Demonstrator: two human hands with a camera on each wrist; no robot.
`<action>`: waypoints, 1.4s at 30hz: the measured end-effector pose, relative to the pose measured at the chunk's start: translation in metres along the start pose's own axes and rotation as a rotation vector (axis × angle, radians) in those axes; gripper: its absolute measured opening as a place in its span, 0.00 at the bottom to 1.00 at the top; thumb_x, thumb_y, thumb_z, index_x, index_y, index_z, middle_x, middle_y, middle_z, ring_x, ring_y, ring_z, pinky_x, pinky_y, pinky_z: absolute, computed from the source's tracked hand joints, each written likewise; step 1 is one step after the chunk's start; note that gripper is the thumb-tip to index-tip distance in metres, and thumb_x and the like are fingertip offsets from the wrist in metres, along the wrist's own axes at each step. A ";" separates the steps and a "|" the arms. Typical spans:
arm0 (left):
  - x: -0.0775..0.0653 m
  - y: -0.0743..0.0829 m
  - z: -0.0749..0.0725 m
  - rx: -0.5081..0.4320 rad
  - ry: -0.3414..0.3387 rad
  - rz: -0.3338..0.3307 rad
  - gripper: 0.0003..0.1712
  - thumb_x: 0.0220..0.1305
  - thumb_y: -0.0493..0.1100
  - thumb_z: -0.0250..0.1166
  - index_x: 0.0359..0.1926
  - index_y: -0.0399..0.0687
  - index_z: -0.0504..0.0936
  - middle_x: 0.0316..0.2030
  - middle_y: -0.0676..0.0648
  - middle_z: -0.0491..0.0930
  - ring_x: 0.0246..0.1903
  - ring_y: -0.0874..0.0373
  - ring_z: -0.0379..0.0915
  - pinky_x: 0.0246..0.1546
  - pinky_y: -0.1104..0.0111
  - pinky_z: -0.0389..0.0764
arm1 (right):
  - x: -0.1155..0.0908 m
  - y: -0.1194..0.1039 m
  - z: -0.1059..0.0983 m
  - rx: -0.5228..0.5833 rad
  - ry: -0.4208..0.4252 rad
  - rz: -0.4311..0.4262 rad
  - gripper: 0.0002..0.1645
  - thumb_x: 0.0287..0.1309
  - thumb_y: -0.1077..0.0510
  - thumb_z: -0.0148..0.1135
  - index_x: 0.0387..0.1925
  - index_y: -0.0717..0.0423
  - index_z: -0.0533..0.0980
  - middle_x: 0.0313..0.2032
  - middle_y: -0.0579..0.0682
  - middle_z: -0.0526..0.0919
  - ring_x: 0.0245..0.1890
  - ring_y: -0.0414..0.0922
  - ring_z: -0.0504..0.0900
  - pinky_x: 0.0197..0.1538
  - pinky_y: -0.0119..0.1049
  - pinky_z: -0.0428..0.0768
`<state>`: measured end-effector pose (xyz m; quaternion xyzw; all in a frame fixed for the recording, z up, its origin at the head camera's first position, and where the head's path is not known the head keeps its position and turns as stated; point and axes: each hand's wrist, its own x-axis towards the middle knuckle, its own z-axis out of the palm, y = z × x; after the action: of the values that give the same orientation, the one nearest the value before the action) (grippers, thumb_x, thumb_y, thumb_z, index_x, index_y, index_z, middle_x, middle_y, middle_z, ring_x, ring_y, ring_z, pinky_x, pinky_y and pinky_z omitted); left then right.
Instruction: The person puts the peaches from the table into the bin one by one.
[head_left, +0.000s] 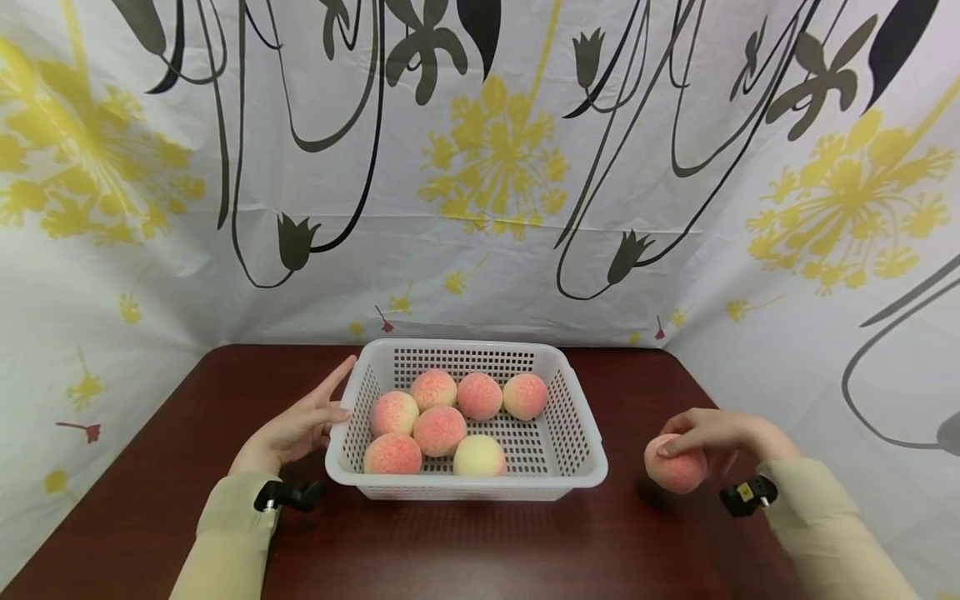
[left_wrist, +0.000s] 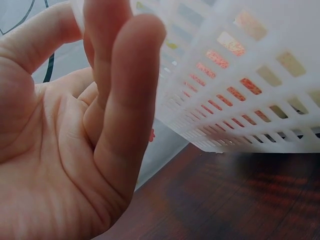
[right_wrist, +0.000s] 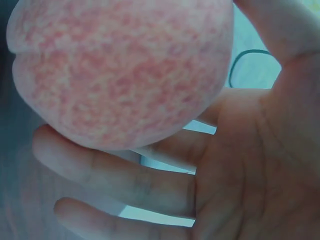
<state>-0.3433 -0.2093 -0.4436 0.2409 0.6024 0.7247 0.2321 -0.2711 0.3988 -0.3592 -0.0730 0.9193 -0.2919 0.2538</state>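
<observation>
A white perforated plastic basket [head_left: 480,492] stands on the dark table with several pink and yellow peaches [head_left: 440,431] inside. At its left side, my left hand [head_left: 294,427] has the thumb on the rim and the index finger stretched toward the far corner. Seen in the left wrist view, the other fingers [left_wrist: 135,85] lie against the basket's wall [left_wrist: 240,95] below the rim. To the right of the basket, my right hand [head_left: 708,433] holds one peach [head_left: 676,467], thumb on top. That peach [right_wrist: 120,70] fills the upper part of the right wrist view, with fingers beneath it.
The reddish-brown table [head_left: 465,558] reaches back to a white curtain [head_left: 487,300] printed with flowers, which also runs along both sides. Inside the basket, one paler peach [head_left: 480,456] lies near the front wall. Black wrist cameras [head_left: 287,497] sit on both sleeves.
</observation>
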 end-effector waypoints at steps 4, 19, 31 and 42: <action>-0.001 0.000 0.000 -0.003 -0.013 0.008 0.51 0.71 0.32 0.51 0.75 0.73 0.30 0.69 0.26 0.52 0.47 0.37 0.78 0.37 0.46 0.81 | 0.002 -0.014 -0.006 -0.008 0.015 -0.009 0.26 0.58 0.47 0.64 0.52 0.59 0.77 0.36 0.52 0.80 0.30 0.50 0.81 0.29 0.52 0.81; -0.002 0.000 0.001 0.009 -0.015 -0.006 0.49 0.71 0.33 0.51 0.76 0.74 0.32 0.67 0.28 0.60 0.46 0.35 0.78 0.38 0.45 0.80 | 0.011 -0.063 -0.043 -0.045 0.016 -0.100 0.23 0.63 0.47 0.60 0.48 0.62 0.79 0.33 0.52 0.82 0.28 0.48 0.82 0.32 0.46 0.82; -0.002 0.001 -0.002 0.012 -0.023 0.006 0.49 0.72 0.32 0.50 0.76 0.74 0.32 0.65 0.31 0.64 0.45 0.38 0.79 0.36 0.48 0.82 | 0.026 -0.123 -0.047 -0.182 0.059 -0.193 0.22 0.61 0.44 0.62 0.47 0.56 0.80 0.31 0.48 0.81 0.29 0.43 0.77 0.32 0.41 0.78; -0.002 0.001 -0.001 0.014 -0.022 0.012 0.49 0.71 0.33 0.51 0.76 0.71 0.31 0.67 0.28 0.60 0.44 0.39 0.80 0.36 0.48 0.81 | 0.058 -0.157 -0.028 -0.280 -0.009 -0.258 0.34 0.56 0.42 0.66 0.58 0.58 0.76 0.45 0.49 0.82 0.35 0.43 0.80 0.38 0.46 0.81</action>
<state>-0.3424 -0.2113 -0.4432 0.2541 0.6036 0.7191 0.2323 -0.3377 0.2677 -0.2740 -0.2262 0.9328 -0.1907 0.2058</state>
